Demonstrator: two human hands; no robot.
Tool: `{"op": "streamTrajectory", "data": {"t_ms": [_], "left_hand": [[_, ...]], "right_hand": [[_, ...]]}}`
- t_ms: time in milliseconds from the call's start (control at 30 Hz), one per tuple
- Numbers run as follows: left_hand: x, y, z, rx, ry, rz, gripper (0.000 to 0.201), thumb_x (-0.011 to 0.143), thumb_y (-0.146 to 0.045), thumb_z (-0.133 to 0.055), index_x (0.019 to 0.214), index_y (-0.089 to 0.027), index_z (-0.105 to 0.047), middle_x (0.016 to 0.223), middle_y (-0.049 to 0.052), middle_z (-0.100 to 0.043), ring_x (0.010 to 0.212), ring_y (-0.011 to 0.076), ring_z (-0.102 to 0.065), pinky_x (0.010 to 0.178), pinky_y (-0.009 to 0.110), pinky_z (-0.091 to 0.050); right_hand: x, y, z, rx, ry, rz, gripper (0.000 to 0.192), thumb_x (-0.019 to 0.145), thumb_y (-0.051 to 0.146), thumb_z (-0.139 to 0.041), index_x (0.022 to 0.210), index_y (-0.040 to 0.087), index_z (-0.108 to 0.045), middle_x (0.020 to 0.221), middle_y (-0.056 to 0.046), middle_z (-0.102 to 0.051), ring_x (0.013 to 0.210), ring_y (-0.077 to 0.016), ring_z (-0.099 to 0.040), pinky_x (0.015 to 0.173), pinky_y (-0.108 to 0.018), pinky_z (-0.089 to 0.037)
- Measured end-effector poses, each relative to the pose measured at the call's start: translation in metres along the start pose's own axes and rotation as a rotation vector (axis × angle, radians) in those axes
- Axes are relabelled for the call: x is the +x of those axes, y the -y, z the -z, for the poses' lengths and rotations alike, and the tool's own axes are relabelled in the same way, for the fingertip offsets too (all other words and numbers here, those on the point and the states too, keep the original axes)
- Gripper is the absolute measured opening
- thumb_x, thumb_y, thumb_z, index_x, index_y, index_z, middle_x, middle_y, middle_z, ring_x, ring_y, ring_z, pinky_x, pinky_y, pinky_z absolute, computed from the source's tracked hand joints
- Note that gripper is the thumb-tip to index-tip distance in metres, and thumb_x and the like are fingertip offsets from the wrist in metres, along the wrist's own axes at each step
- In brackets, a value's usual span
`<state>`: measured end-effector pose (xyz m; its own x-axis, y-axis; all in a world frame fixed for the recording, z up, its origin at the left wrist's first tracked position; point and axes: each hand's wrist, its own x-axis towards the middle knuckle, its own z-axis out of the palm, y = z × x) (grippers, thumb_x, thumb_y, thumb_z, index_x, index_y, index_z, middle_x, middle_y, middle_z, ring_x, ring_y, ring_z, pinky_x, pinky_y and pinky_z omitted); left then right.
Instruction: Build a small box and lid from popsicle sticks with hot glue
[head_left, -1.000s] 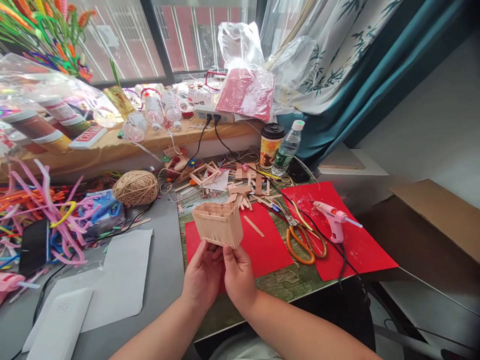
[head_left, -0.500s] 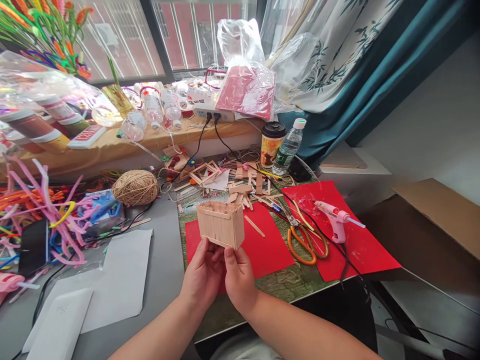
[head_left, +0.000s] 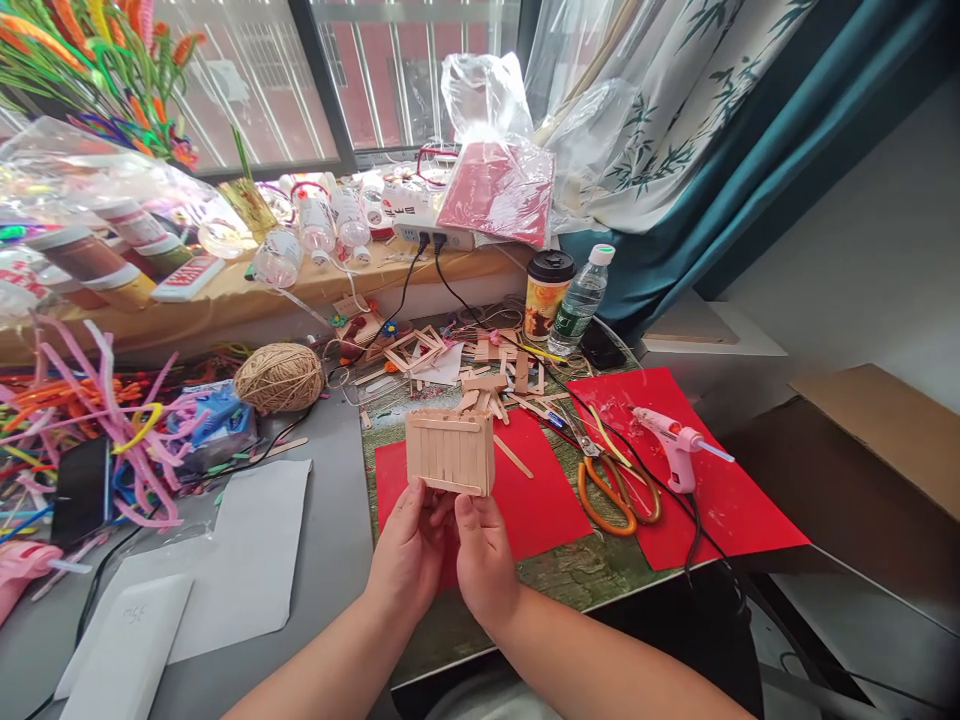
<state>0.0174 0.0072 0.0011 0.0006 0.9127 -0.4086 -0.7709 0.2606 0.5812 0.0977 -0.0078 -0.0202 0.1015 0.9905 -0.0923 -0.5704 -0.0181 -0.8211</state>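
Observation:
A small box made of wooden craft sticks (head_left: pixel 451 452) is held up in front of me, its slatted side with a crosswise stick at top and bottom facing me. My left hand (head_left: pixel 409 545) grips its lower left corner, thumb on the near face. At the lower right corner, my right hand (head_left: pixel 484 555) has its thumb against the bottom edge. The other fingers are curled beneath the box and partly hidden. Under and behind it lies a red sheet (head_left: pixel 547 510), with a single loose craft stick (head_left: pixel 514 458) on it.
Orange-handled scissors (head_left: pixel 611 490) and a pink glue gun (head_left: pixel 675 445) with its cord lie to the right. Behind are piled craft sticks (head_left: pixel 487 385), a paper cup (head_left: pixel 547 295) and a water bottle (head_left: pixel 581 300). Leftward sit a twine ball (head_left: pixel 279 378) and pipe cleaners (head_left: pixel 112 420).
The box has turned and tipped, so its slatted side now faces me more squarely and less of its top opening and right side shows. Both hands keep their grip.

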Motion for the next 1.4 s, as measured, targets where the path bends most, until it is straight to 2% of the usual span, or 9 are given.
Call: {"op": "streamTrajectory", "data": {"t_ms": [233, 467, 600, 733, 833, 1033, 1133, 1267, 1400], "left_hand": [[0.002, 0.003, 0.003, -0.003, 0.01, 0.0, 0.024, 0.086, -0.037, -0.08, 0.084, -0.017, -0.069, 0.073, -0.002, -0.06, 0.062, 0.0078, -0.052, 0.064, 0.02, -0.05], [0.012, -0.007, 0.001, 0.119, 0.067, 0.065, 0.03, 0.088, -0.04, -0.077, 0.106, -0.017, -0.074, 0.103, 0.009, -0.073, 0.095, 0.02, -0.069, 0.086, 0.033, -0.056], [0.013, -0.021, 0.003, 0.235, -0.013, -0.257, 0.029, 0.081, -0.039, -0.085, 0.099, -0.019, -0.072, 0.101, 0.005, -0.071, 0.095, 0.0158, -0.068, 0.092, 0.028, -0.055], [-0.002, -0.024, -0.001, 0.34, 0.111, -0.581, 0.094, 0.054, -0.042, -0.101, 0.138, -0.027, -0.061, 0.147, 0.012, -0.056, 0.142, 0.0307, -0.048, 0.117, 0.035, -0.041], [-0.01, -0.02, -0.002, 0.345, 0.114, -0.569, 0.121, 0.041, -0.03, -0.105, 0.149, -0.032, -0.05, 0.156, 0.012, -0.047, 0.152, 0.0351, -0.036, 0.118, 0.036, -0.04], [-0.008, -0.026, -0.001, 0.372, 0.133, -0.562, 0.119, 0.05, -0.011, -0.099, 0.152, -0.034, -0.044, 0.152, 0.011, -0.05, 0.146, 0.0327, -0.045, 0.116, 0.037, -0.042], [-0.005, -0.032, 0.0, 0.44, 0.156, -0.631, 0.117, 0.055, -0.006, -0.094, 0.155, -0.036, -0.039, 0.155, 0.01, -0.047, 0.147, 0.0314, -0.043, 0.121, 0.04, -0.037], [0.003, -0.033, 0.006, 0.528, 0.165, -0.696, 0.118, 0.053, -0.001, -0.091, 0.154, -0.035, -0.04, 0.163, 0.011, -0.039, 0.153, 0.0319, -0.036, 0.127, 0.042, -0.028], [0.011, -0.035, 0.013, 0.632, 0.287, -0.629, 0.113, 0.048, -0.003, -0.093, 0.149, -0.028, -0.05, 0.162, 0.015, -0.042, 0.154, 0.0365, -0.035, 0.129, 0.048, -0.024]], "right_hand": [[0.003, -0.003, 0.001, -0.123, -0.017, -0.018, 0.042, 0.101, 0.055, -0.056, 0.076, 0.024, -0.067, 0.075, -0.003, -0.068, 0.072, -0.0202, -0.063, 0.071, -0.033, -0.05], [0.004, 0.008, 0.0, -0.197, -0.093, 0.118, 0.036, 0.099, 0.056, -0.059, 0.083, 0.026, -0.071, 0.085, -0.004, -0.072, 0.084, -0.0222, -0.066, 0.089, -0.036, -0.052], [0.001, 0.018, 0.008, -0.318, -0.031, 0.131, 0.035, 0.102, 0.053, -0.055, 0.09, 0.027, -0.074, 0.085, -0.005, -0.072, 0.08, -0.0223, -0.065, 0.08, -0.036, -0.053], [-0.003, 0.031, 0.019, -0.475, 0.188, 0.178, 0.024, 0.1, 0.04, -0.062, 0.119, 0.033, -0.076, 0.116, -0.007, -0.076, 0.114, -0.0294, -0.066, 0.108, -0.045, -0.046], [-0.001, 0.037, 0.022, -0.582, 0.324, 0.231, 0.033, 0.098, 0.031, -0.064, 0.129, 0.038, -0.072, 0.127, -0.006, -0.073, 0.129, -0.032, -0.059, 0.117, -0.049, -0.038], [-0.001, 0.044, 0.009, -0.556, 0.386, 0.174, 0.031, 0.094, 0.03, -0.071, 0.124, 0.035, -0.075, 0.115, -0.007, -0.076, 0.13, -0.0317, -0.059, 0.121, -0.047, -0.035], [-0.005, 0.047, 0.019, -0.627, 0.42, 0.133, 0.03, 0.091, 0.028, -0.074, 0.12, 0.031, -0.077, 0.118, -0.009, -0.074, 0.117, -0.0311, -0.064, 0.108, -0.046, -0.046], [-0.005, 0.058, 0.05, -0.714, 0.33, 0.221, 0.008, 0.091, 0.025, -0.073, 0.091, 0.027, -0.081, 0.093, -0.008, -0.072, 0.089, -0.0261, -0.065, 0.085, -0.039, -0.052], [0.011, 0.07, 0.058, -0.599, 0.136, 0.316, 0.032, 0.095, 0.033, -0.07, 0.127, 0.03, -0.071, 0.129, -0.01, -0.067, 0.121, -0.0285, -0.059, 0.107, -0.044, -0.046]]}}
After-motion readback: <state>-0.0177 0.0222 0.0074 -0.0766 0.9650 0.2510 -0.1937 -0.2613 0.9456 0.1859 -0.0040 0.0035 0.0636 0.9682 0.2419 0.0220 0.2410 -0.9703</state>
